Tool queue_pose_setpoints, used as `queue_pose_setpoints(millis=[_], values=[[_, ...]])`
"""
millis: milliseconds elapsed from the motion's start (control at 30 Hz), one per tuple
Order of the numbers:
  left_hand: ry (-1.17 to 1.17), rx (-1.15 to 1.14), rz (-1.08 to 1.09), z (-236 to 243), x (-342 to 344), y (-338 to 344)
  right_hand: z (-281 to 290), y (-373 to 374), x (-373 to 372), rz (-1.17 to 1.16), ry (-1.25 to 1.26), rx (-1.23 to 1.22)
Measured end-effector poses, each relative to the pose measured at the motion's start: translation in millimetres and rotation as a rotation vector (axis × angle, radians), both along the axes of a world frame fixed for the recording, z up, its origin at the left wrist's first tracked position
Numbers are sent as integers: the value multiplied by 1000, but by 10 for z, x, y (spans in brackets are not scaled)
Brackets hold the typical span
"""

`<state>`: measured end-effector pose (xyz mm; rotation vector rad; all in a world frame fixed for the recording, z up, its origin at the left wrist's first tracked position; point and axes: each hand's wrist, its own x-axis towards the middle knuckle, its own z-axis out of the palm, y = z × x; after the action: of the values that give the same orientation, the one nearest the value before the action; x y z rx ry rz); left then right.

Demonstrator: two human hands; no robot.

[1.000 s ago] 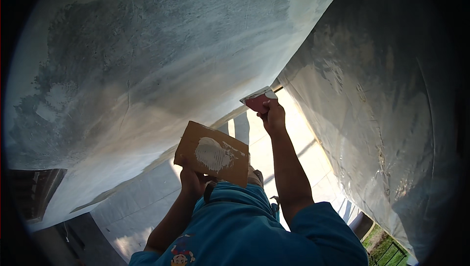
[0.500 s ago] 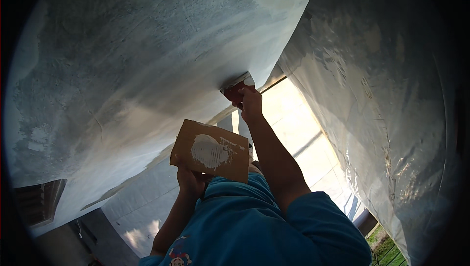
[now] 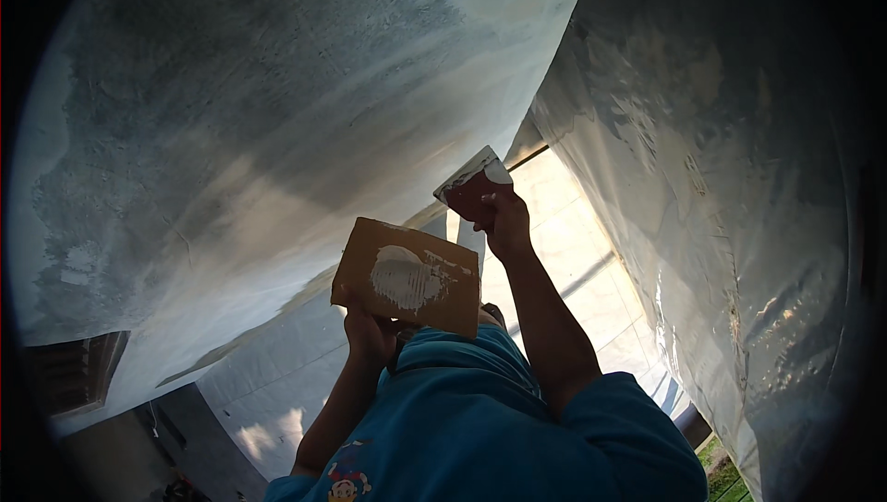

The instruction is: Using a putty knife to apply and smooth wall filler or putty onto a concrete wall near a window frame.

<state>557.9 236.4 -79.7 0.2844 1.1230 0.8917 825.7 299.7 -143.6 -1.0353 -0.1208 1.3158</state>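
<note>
In my right hand [image 3: 507, 223] is a putty knife [image 3: 474, 190] with a dark red body and a wide blade edged with white putty. Its blade stands just off the grey-white wall [image 3: 305, 123], near the wall's right edge. My left hand [image 3: 370, 332] grips a brown cardboard piece [image 3: 359, 263] from below, in front of my waist. A patch of white putty [image 3: 403, 278] with ridged marks lies on top of the cardboard. The fingers under the cardboard are mostly hidden.
A wrinkled plastic sheet [image 3: 684, 188] hangs along the right side. Below, a pale floor [image 3: 564, 225] lies in bright light. A dark barred opening [image 3: 74, 371] sits low in the wall at left. Some green grass [image 3: 725, 474] shows at the lower right.
The putty knife has come away from the wall, moving right and slightly down with my right hand. The cardboard in my left hand has shifted a little to the right and up.
</note>
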Motion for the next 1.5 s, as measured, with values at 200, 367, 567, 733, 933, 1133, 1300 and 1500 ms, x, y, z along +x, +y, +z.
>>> queue_pose_setpoints(millis=[200,367,567,733,933,1133,1300,1500], values=[[-10,25,-45,-47,59,-4,348,-254,248,171,-321,18],[-57,43,-137,-9,174,70,781,-258,430,388,-721,-19],[-38,1,-41,128,386,135,1074,-297,450,753,-823,36],[-7,15,-125,48,438,111,1169,-237,374,1031,-1068,70],[-20,11,-138,221,570,113,1261,-177,365,1091,-1049,20],[-44,-14,-124,219,567,91,1353,-155,340,1110,-907,-5],[49,-11,-177,216,567,113,1400,-77,367,1145,-936,25],[11,-2,-199,420,681,150,1358,-44,374,1235,-869,-21]])
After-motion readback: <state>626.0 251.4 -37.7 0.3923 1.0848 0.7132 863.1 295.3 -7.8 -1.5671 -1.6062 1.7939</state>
